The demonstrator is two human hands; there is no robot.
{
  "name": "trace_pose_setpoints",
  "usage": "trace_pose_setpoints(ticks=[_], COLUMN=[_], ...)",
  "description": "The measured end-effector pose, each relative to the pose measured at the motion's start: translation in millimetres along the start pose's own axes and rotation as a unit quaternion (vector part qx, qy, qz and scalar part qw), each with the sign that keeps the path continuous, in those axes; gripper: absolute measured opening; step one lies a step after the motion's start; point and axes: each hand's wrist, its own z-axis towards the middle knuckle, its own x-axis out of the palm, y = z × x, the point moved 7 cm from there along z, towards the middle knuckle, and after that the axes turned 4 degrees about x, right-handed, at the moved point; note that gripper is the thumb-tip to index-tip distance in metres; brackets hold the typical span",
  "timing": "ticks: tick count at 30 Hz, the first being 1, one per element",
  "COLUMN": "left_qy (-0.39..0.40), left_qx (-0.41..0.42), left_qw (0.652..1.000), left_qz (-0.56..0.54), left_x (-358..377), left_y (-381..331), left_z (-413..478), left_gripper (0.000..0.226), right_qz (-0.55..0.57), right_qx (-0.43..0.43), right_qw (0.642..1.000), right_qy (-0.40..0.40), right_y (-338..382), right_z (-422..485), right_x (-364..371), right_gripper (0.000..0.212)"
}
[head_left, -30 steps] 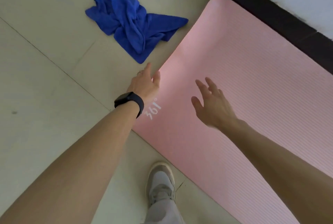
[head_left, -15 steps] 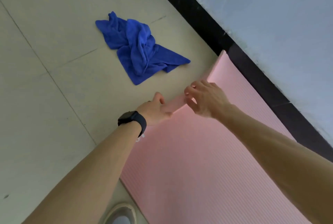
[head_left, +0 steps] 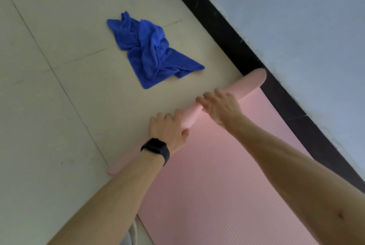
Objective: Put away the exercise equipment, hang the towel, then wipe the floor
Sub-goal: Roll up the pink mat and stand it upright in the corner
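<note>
A pink exercise mat (head_left: 207, 175) lies on the floor along the wall, its far end curled over into a thin roll (head_left: 248, 85). My left hand (head_left: 167, 128), with a ring and a black watch on the wrist, presses on the roll's left part. My right hand (head_left: 221, 106) grips the roll near its middle. A crumpled blue towel (head_left: 152, 51) lies on the tiles just beyond the roll, apart from both hands.
A black skirting board (head_left: 233, 33) runs along the foot of the pale wall (head_left: 296, 17) to the right of the mat. Beige floor tiles (head_left: 49, 106) spread to the left. The tip of a shoe (head_left: 132, 233) shows at the bottom edge.
Both hands reached the mat's far edge, lifted it and folded it over. It now forms a thin roll under my hands; the view has shifted toward the wall.
</note>
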Motion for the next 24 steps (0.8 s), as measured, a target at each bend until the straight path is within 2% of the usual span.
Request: trace_pose_setpoints(ticks=[2,4,7,9,11,14,16,18,20,22,24], left_qy=[0.059,0.096,0.056,0.017,0.001,-0.023,-0.045,-0.043,-0.079,-0.044,0.031], left_qx=[-0.017,-0.03,0.01,0.042,0.064,0.109,0.175,0.212,0.18,0.136,0.128], left_qw=[0.995,0.983,0.986,0.993,0.996,0.994,0.983,0.976,0.975,0.982,0.987], left_qz=[-0.081,-0.153,-0.155,-0.109,-0.054,0.006,0.003,-0.038,-0.107,-0.127,-0.097], left_x=[4,8,0,-4,1,10,17,17,7,9,20], left_y=[-1,-1,-11,-26,-43,-64,-85,-96,-85,-64,-54], left_z=[8,19,31,30,23,2,-17,-32,-26,-9,1], left_gripper=[0.067,0.062,0.038,0.035,0.04,0.051,0.055,0.047,0.035,0.054,0.076], right_qz=[0.031,0.068,0.13,0.162,0.204,0.239,0.249,0.221,0.171,0.155,0.168], right_qx=[0.042,0.072,0.09,0.08,0.062,0.064,0.09,0.114,0.151,0.17,0.187], right_qw=[0.998,0.993,0.981,0.976,0.971,0.968,0.964,0.969,0.974,0.973,0.967], right_qy=[-0.025,-0.058,-0.112,-0.122,-0.105,-0.024,0.005,0.0,-0.009,0.004,0.037], right_y=[4,6,1,-3,-5,-11,-15,-15,-13,-8,-7], right_z=[0,-5,-17,-27,-39,-67,-85,-98,-107,-116,-126], right_x=[11,22,37,45,51,62,70,76,80,87,89], right_gripper=[0.027,0.018,0.025,0.027,0.033,0.055,0.068,0.07,0.071,0.073,0.073])
